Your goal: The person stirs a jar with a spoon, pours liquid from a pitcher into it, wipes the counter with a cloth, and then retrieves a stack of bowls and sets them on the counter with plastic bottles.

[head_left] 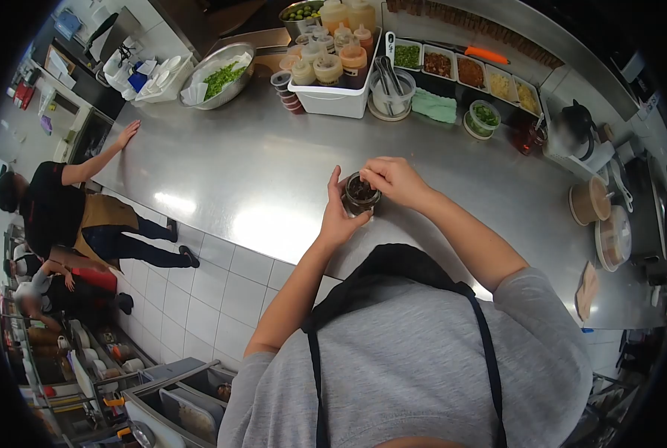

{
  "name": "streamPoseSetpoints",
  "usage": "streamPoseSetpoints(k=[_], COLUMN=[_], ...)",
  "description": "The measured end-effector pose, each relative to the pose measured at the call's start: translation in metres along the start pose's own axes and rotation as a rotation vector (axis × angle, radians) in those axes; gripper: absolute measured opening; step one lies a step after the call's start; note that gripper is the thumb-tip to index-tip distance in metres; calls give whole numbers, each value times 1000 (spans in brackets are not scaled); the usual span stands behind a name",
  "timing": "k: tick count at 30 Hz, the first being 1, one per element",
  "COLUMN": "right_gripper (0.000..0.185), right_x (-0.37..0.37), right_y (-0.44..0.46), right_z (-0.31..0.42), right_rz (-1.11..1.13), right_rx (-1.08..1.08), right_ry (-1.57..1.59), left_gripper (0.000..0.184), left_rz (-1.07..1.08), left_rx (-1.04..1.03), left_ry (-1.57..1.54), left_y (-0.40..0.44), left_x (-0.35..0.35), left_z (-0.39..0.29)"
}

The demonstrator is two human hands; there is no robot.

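A small glass jar [361, 196] with dark contents stands on the steel counter [266, 160], close to its front edge. My left hand [338, 214] is curved around the jar's left and near side, its thumb against the glass. Over the jar's mouth, my right hand [394, 181] is closed in a pinch, fingers pointing down at the opening. What those fingers grip is mostly hidden; it may be a thin handle, but I cannot tell.
Along the counter's back stand a colander [217, 77] of greens, a white bin [335, 101] of sauce bottles, a tub with tongs [390, 93], a green cloth [434, 106] and a topping tray [468, 72]. Round containers [591, 200] sit right. A co-worker [57, 205] leans on the counter's left end.
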State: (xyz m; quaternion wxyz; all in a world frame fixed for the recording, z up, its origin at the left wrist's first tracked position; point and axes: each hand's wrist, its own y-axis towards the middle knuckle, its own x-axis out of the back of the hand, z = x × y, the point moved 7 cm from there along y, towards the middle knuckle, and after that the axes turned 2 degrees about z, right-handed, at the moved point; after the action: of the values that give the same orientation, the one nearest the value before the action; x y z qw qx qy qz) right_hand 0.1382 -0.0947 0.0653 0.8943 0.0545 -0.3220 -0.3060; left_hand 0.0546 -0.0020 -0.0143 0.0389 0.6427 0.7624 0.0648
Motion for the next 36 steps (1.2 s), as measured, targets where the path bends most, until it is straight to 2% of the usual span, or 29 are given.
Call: streamPoseSetpoints(k=[2, 4, 8, 10, 11, 13, 20, 27, 30, 32, 33, 35, 36], right_gripper=[23, 22, 19, 17, 17, 16, 15, 16, 17, 19, 19, 25, 25], right_x=[4, 22, 37, 25, 20, -3, 22, 2, -9, 2, 1, -1, 0], right_y=[0, 2, 1, -2, -4, -11, -7, -4, -4, 5, 4, -6, -7], right_z=[2, 8, 29, 35, 31, 23, 67, 51, 26, 5, 10, -23, -22], right_rz=[-11, -53, -103, -35, -34, 115, 147, 289, 343, 180, 182, 238, 240], right_rx=[53, -52, -49, 139, 142, 167, 282, 444, 376, 194, 195, -476, -477], right_ry=[-33, -19, 41, -131, -132, -160, -254, -446, -395, -317, -315, 45, 45], left_gripper=[114, 113, 111, 111, 110, 110, 107, 105, 104, 103, 103, 104, 104], left_rz=[-70, -100, -161, -153, -149, -136, -141, -136, -147, -147, -149, -115, -117], left_rx=[-6, 6, -12, -20, -27, -40, -85, -81, -114, -130, -128, -66, -65], left_ry=[224, 258, 349, 307, 267, 276, 311, 322, 292, 292, 292, 268, 267], left_y=[-2, -3, -7, -7, -7, -9, -11, -12, -13, -12, -13, -11, -11], left_x=[3, 1, 0, -1, -1, 2, 5, 3, 1, 2, 3, 3, 4], left_z=[-2, -2, 3, 4, 4, 3, 0, 0, 1, 2, 1, 5, 6])
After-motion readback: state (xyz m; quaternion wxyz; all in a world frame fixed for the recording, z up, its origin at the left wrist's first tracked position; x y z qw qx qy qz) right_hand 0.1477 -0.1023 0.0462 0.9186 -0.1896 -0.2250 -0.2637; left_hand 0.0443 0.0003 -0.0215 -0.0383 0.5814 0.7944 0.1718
